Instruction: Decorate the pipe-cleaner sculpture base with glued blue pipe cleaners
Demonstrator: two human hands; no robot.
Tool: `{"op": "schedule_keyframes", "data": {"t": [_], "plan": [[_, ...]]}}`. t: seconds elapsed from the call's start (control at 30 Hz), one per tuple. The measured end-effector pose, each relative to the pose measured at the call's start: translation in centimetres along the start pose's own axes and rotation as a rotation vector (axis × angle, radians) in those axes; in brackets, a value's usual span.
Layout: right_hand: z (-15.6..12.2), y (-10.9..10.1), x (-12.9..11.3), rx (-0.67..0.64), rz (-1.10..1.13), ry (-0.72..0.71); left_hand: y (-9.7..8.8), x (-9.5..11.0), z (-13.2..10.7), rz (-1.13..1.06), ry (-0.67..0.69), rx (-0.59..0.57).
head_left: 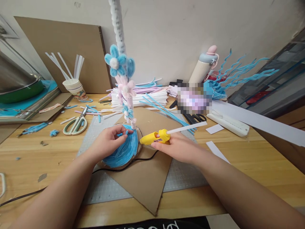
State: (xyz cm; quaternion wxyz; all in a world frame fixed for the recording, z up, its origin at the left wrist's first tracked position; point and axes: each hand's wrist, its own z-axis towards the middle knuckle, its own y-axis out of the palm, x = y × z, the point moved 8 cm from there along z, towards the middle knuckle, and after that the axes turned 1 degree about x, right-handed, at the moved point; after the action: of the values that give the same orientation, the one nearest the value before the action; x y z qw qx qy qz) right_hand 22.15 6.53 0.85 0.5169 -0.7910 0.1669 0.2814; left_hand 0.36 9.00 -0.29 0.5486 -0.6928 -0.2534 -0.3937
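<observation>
My right hand (pixel 177 146) grips a yellow hot glue gun (pixel 154 138), a long clear glue stick (pixel 188 127) jutting from its back. The nozzle points left at the edge of a round base (pixel 120 156) covered in blue pipe cleaner. Over that base my left hand (pixel 111 140) is closed, pinching the end of a blue pipe cleaner (pixel 126 132); how far it runs is hidden by the fingers. From the base's far side rises a white fuzzy stem (pixel 118 28) with a blue flower (pixel 114 62) and a pink flower (pixel 126 89).
Beneath the base lie cardboard (pixel 145 184) and a grey cutting mat (pixel 105 189). A black cord (pixel 128 165) crosses in front. Scissors (pixel 75 125) and paper cups (pixel 75 89) stand left; pipe cleaners (pixel 140 97) are piled behind. At the right are a bottle (pixel 202 66) and a white strip (pixel 262 122).
</observation>
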Motion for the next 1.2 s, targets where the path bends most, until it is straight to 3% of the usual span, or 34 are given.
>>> {"op": "schedule_keyframes", "data": {"t": [0.5,1.2], "plan": [[-1.1,0.4,-1.3,-0.142,-0.102,0.053,0.1,0.0,0.0,-0.013,-0.005,-0.007],[-1.5,0.8,-1.9,-0.081,-0.024,-0.061,0.1,0.4,0.0,-0.008,0.013,-0.005]]}}
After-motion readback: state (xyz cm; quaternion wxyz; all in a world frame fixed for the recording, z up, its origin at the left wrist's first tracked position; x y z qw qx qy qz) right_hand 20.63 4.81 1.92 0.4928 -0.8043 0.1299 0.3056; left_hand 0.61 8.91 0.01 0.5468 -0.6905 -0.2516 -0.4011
